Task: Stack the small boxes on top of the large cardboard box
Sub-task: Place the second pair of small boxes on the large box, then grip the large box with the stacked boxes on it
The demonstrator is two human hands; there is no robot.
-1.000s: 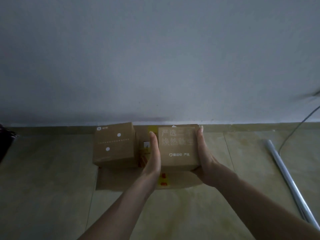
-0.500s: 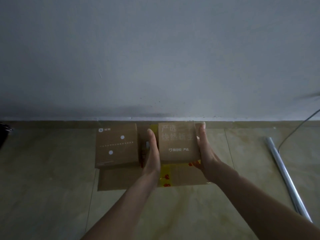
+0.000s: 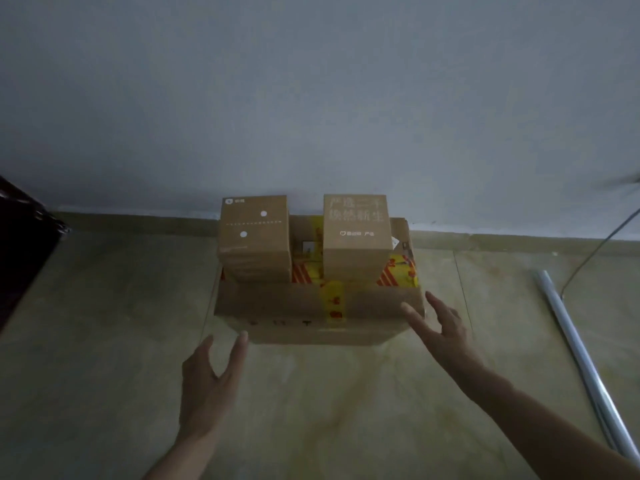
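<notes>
Boxes sit side by side, apart, on the big box (image 3: 311,306) by the wall: left box (image 3: 254,237), right box (image 3: 356,237). My left hand (image 3: 207,382) and right hand (image 3: 446,330) hover with fingers spread, holding nothing, seemingly finished.

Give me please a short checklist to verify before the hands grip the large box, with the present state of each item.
1. Left small box rests fully on the large cardboard box: ok.
2. Right small box rests on it, upright: ok.
3. The two small boxes stand apart, with a gap between: ok.
4. Left hand empty and open near the front-left corner: ok.
5. Right hand empty and open by the front-right corner: ok.
6. Whether the large box touches the wall behind: cannot tell.
</notes>
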